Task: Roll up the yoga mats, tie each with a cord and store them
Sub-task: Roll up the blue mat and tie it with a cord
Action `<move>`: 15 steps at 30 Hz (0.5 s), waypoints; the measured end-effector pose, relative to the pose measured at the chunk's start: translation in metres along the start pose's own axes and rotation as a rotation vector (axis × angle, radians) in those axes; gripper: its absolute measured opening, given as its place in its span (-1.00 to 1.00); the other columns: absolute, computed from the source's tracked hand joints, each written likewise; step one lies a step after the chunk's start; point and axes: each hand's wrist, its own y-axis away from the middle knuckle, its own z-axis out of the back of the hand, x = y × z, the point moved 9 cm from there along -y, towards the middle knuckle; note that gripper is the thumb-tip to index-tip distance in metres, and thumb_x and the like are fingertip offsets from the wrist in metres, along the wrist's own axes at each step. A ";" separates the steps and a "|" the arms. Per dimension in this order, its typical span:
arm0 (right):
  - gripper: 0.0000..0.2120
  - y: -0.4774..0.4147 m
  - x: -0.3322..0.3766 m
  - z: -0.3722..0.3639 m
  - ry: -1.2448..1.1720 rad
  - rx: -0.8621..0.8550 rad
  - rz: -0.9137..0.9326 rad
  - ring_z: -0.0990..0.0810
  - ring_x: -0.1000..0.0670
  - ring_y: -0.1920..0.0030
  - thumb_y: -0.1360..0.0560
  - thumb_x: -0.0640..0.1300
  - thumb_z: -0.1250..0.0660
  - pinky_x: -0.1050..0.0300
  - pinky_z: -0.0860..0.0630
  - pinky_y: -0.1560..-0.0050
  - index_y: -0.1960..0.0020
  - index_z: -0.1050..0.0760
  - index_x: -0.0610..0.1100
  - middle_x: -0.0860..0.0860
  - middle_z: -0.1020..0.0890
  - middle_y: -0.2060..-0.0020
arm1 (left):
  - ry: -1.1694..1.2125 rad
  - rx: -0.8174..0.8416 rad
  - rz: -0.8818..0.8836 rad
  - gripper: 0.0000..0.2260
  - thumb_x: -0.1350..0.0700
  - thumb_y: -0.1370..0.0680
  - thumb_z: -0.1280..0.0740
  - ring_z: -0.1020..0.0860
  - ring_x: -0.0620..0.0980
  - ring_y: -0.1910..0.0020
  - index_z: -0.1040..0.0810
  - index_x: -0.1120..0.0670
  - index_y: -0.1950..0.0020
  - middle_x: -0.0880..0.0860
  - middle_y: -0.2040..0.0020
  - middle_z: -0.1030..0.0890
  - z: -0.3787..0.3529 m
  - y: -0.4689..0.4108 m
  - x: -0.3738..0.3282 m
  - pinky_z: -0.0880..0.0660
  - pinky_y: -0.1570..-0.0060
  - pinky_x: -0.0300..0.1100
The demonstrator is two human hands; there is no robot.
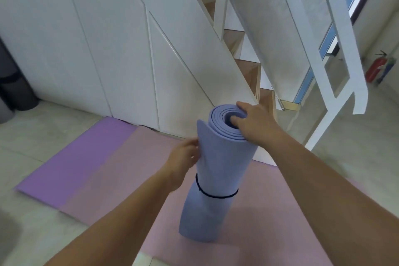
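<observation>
Head view: blue roll [218, 170] stands upright on the pink mat [121, 179], near the foot of the stairs [248, 71].
Cord [216, 196]: black, looped around the roll's middle.
Right hand [254, 123]: grips the roll's top rim, one finger tucked into the core, the others curled over the outer layers.
Left hand [183, 157]: at the edge of the roll's loose outer flap; blurred, so I cannot tell whether the fingers pinch it.
Purple mat [82, 157]: flat on the floor, partly under the pink mat.
Extinguisher [375, 69]: far right, by the wall.
</observation>
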 end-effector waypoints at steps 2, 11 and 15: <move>-0.52 0.004 0.009 -0.003 -0.001 -0.027 0.061 -0.44 -0.17 -0.24 -0.58 0.24 -0.07 -0.08 -0.38 -0.24 -0.37 -0.41 0.02 -0.11 -0.41 -0.30 | -0.071 0.032 -0.056 -0.39 0.53 -0.41 -0.15 -0.61 -0.16 -0.07 -0.60 -0.09 -0.18 -0.11 -0.10 -0.67 -0.011 0.008 0.011 -0.53 -0.04 -0.25; -0.48 0.057 -0.104 -0.105 -0.918 0.079 -0.495 -0.32 -0.11 -0.46 -0.65 0.21 0.01 -0.15 -0.25 -0.42 -0.48 -0.34 -0.02 0.03 -0.36 -0.47 | -0.002 -0.150 0.320 -0.46 0.39 -0.52 -0.15 -0.43 0.11 -0.19 -0.46 -0.01 -0.42 0.01 -0.30 -0.49 0.016 -0.001 0.081 -0.44 -0.08 0.07; -0.69 0.073 -0.143 -0.182 -0.935 0.176 -0.657 -0.47 -0.05 -0.27 -0.64 0.05 -0.06 -0.10 -0.40 -0.22 -0.16 -0.53 0.00 0.04 -0.54 -0.20 | -0.081 -0.121 0.420 -0.57 0.39 -0.52 -0.12 -0.45 0.17 -0.21 -0.58 0.00 -0.19 0.06 -0.20 -0.57 0.004 -0.012 0.132 -0.47 -0.09 0.11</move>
